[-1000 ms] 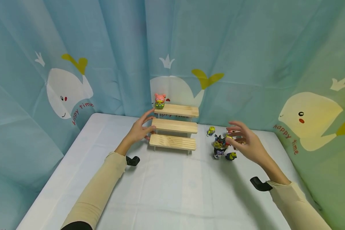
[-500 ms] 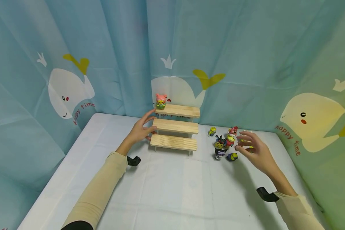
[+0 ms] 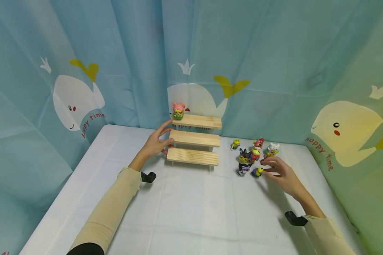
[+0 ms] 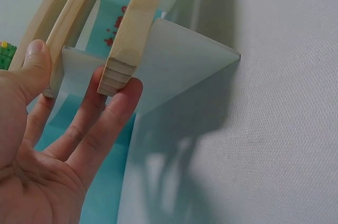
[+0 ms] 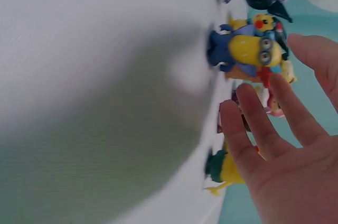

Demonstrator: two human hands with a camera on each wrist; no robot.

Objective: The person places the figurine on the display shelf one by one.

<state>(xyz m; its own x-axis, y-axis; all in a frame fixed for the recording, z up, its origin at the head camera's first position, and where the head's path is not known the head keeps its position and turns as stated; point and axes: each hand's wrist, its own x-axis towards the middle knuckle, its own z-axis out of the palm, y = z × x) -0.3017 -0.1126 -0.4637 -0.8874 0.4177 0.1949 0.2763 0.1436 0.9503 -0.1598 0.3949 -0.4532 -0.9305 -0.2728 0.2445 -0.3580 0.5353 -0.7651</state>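
Note:
A three-tier wooden display stand [image 3: 193, 156] is at the back of the table. My left hand [image 3: 154, 143] holds its left end; in the left wrist view the thumb [image 4: 37, 60] lies on one plank and fingertips touch another plank's end. On the top tier's left end sits a pink-hooded figurine [image 3: 178, 111]. To the right, my right hand [image 3: 284, 173] is by a blue-and-yellow Minion figurine [image 3: 257, 172], fingers apart and slightly bent. In the right wrist view the Minion [image 5: 245, 49] stands between thumb and fingertips, which are not closed on it.
Several more figurines cluster beyond the Minion: a dark-eared one [image 3: 243, 156], a red-topped one [image 3: 258, 143] and a white-topped one [image 3: 272, 148]. A small yellow one [image 3: 235, 144] stands nearer the stand. Blue-green curtains [image 3: 274, 53] surround the white table [image 3: 191, 212].
My right hand has moved right, then down toward the Minion, uncovering the white-topped figurine. My left hand stays at the stand.

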